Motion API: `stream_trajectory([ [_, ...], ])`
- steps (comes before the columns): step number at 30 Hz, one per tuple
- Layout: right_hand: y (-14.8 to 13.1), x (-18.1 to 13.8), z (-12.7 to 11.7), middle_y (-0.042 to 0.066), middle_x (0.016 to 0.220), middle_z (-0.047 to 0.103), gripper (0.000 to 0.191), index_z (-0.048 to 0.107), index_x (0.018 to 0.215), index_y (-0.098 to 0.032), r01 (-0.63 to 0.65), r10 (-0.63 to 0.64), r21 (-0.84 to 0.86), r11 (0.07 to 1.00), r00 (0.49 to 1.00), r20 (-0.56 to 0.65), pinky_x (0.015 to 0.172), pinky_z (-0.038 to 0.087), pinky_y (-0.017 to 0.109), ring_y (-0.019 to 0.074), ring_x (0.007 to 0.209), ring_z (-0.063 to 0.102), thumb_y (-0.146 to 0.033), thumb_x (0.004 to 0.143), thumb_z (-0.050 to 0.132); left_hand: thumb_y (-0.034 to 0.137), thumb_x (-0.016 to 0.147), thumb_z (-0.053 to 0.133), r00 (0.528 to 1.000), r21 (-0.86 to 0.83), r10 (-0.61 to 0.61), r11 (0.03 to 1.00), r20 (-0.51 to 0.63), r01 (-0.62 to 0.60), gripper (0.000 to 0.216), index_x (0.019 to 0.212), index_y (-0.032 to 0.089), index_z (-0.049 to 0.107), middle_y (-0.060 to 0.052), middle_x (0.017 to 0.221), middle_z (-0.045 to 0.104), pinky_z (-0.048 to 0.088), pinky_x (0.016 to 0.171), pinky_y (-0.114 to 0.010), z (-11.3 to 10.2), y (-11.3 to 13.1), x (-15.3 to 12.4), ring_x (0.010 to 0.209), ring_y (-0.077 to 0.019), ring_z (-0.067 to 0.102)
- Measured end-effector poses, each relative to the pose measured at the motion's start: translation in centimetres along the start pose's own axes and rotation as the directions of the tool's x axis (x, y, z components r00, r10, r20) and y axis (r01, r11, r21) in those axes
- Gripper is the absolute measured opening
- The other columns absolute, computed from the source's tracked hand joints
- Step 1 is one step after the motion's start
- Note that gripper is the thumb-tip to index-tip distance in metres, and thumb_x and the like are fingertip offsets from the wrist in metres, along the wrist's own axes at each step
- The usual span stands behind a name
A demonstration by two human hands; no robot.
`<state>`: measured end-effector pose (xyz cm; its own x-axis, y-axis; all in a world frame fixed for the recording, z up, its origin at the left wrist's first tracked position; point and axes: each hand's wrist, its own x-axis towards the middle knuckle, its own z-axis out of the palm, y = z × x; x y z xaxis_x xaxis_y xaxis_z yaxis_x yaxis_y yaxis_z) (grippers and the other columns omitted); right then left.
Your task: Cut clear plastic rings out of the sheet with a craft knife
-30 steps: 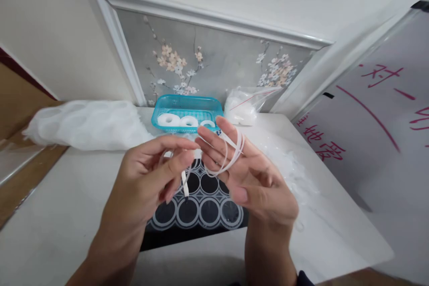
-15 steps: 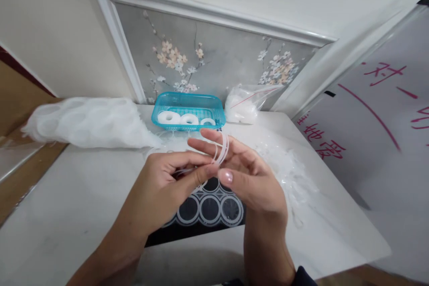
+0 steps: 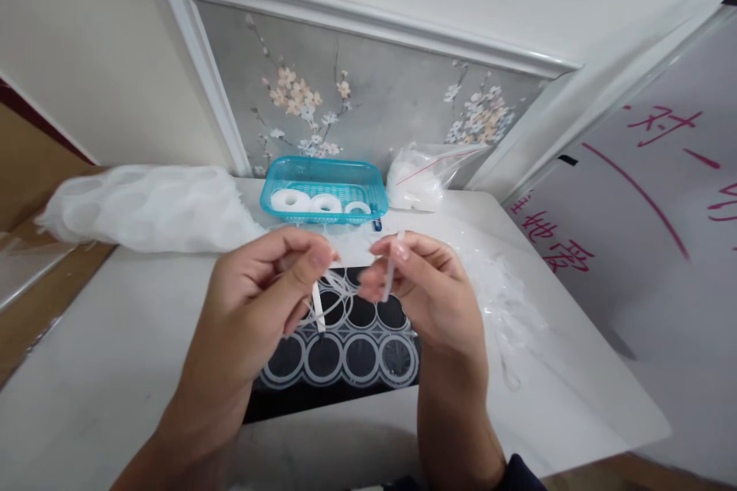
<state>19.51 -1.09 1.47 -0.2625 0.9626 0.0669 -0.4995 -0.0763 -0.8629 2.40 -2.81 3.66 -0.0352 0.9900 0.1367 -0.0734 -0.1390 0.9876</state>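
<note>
My left hand [image 3: 262, 291] and my right hand [image 3: 423, 288] are raised side by side above the table, both closed in a pinch. A thin white band [image 3: 337, 291] runs between them in loose loops. Its free end hangs down under my left fingers. My right fingers pinch the coiled part upright. Below the hands lies a black mat with white rings [image 3: 351, 357]. Behind them a turquoise basket [image 3: 322, 203] holds three white rolls [image 3: 311, 203].
A heap of clear plastic trays [image 3: 143, 207] lies at the left rear of the white table [image 3: 104, 368]. A zip bag [image 3: 423, 180] of white material sits right of the basket. Loose clear plastic [image 3: 507, 299] is spread at the right. A whiteboard [image 3: 650, 192] leans at the right.
My right hand has closed from spread fingers with the band looped round them into a pinch on the coil. My left hand has drawn a little leftward, pulling the band out.
</note>
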Motion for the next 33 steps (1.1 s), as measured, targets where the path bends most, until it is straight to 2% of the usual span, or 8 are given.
stream_trajectory([
  [4, -0.4, 0.2, -0.4, -0.01, 0.035, 0.04, 0.033, 0.061, 0.066, -0.026, 0.013, -0.042, 0.207, 0.978, 0.99, 0.136, 0.033, 0.034, 0.019, 0.0079, 0.03, 0.035, -0.049, 0.09, 0.062, 0.037, 0.085, 0.075, 0.994, -0.13, -0.024, 0.992, -0.105, 0.011, 0.017, 0.078, 0.023, 0.068, 0.009, 0.047, 0.032, 0.019, 0.033, -0.015, 0.3, 0.2, 0.1, 0.038, -0.0037, 0.024],
  [9, 0.9, 0.4, -1.2, -0.015, 0.029, 0.019, 0.051, 0.053, 0.07, -0.028, -0.05, -0.029, 0.316, 0.948, 0.97, 0.243, 0.036, 0.032, 0.019, 0.0088, 0.025, 0.021, -0.071, 0.094, 0.038, 0.04, 0.085, 0.074, 0.988, -0.097, -0.108, 0.988, 0.114, 0.119, 0.02, 0.083, 0.022, 0.064, 0.01, 0.048, 0.035, 0.019, 0.032, -0.015, 0.6, -0.5, 0.7, 0.035, -0.0037, 0.025],
  [14, 1.4, 0.5, -1.4, -0.013, 0.032, 0.033, 0.051, 0.058, 0.078, -0.03, -0.084, -0.066, 0.413, 0.907, 0.94, 0.336, 0.046, 0.043, 0.02, 0.0094, 0.03, 0.034, -0.073, 0.094, 0.035, 0.042, 0.084, 0.071, 0.945, -0.017, -0.186, 0.98, 0.267, 0.198, 0.023, 0.081, 0.021, 0.064, 0.009, 0.047, 0.038, 0.016, 0.031, -0.017, 1.1, -0.4, 0.4, 0.033, -0.0039, 0.025],
  [17, 0.2, 0.2, -0.5, -0.013, 0.032, 0.033, 0.04, 0.061, 0.076, -0.03, -0.1, -0.071, 0.438, 0.894, 0.931, 0.358, 0.038, 0.037, 0.018, 0.0086, 0.027, 0.03, -0.057, 0.099, 0.042, 0.038, 0.084, 0.071, 0.957, 0.005, -0.209, 0.977, 0.204, 0.212, 0.02, 0.078, 0.02, 0.064, 0.009, 0.048, 0.037, 0.014, 0.033, -0.017, 1.5, 0.2, -0.3, 0.035, -0.0038, 0.024],
  [20, -0.8, -0.5, 0.6, -0.009, 0.04, 0.049, 0.027, 0.067, 0.077, -0.028, -0.043, -0.033, 0.303, 0.952, 0.971, 0.239, 0.036, 0.038, 0.019, 0.0083, 0.031, 0.041, -0.041, 0.097, 0.053, 0.037, 0.081, 0.074, 0.96, -0.02, -0.216, 0.975, 0.18, 0.223, 0.02, 0.076, 0.021, 0.065, 0.009, 0.049, 0.037, 0.012, 0.035, -0.017, 1.6, 0.5, -0.7, 0.036, -0.0035, 0.023],
  [25, -0.6, -1.4, 1.3, 0.002, 0.083, 0.077, 0.017, 0.078, 0.091, -0.026, 0.078, -0.078, 0.016, 0.997, 0.997, -0.021, 0.065, 0.061, 0.029, 0.0164, 0.075, 0.072, -0.038, 0.091, 0.065, 0.032, 0.074, 0.08, 0.981, -0.076, -0.18, 0.98, 0.071, 0.185, 0.016, 0.072, 0.022, 0.069, 0.007, 0.05, 0.046, 0.016, 0.037, -0.017, 1.5, 0.7, -1.0, 0.04, -0.0035, 0.027],
  [29, -0.1, -1.7, 1.6, -0.001, 0.101, 0.079, 0.012, 0.08, 0.093, -0.033, 0.168, -0.168, 0.0, 0.986, 0.985, -0.03, 0.09, 0.06, 0.037, 0.0185, 0.098, 0.074, -0.033, 0.092, 0.068, 0.028, 0.073, 0.081, 0.996, 0.02, -0.041, 0.999, -0.083, 0.042, 0.01, 0.069, 0.024, 0.073, 0.005, 0.056, 0.057, 0.028, 0.042, -0.016, 1.8, 0.8, -1.3, 0.047, -0.005, 0.038],
  [33, 0.0, -1.7, 1.8, -0.002, 0.105, 0.08, 0.01, 0.08, 0.091, -0.034, 0.173, -0.174, -0.036, 0.984, 0.985, -0.018, 0.102, 0.055, 0.045, 0.021, 0.106, 0.073, -0.032, 0.09, 0.071, 0.028, 0.077, 0.079, 0.999, 0.118, 0.012, 0.993, -0.043, -0.007, 0.008, 0.071, 0.024, 0.075, 0.005, 0.052, 0.052, 0.027, 0.041, -0.018, 2.0, 0.7, -1.5, 0.046, -0.0063, 0.037],
])
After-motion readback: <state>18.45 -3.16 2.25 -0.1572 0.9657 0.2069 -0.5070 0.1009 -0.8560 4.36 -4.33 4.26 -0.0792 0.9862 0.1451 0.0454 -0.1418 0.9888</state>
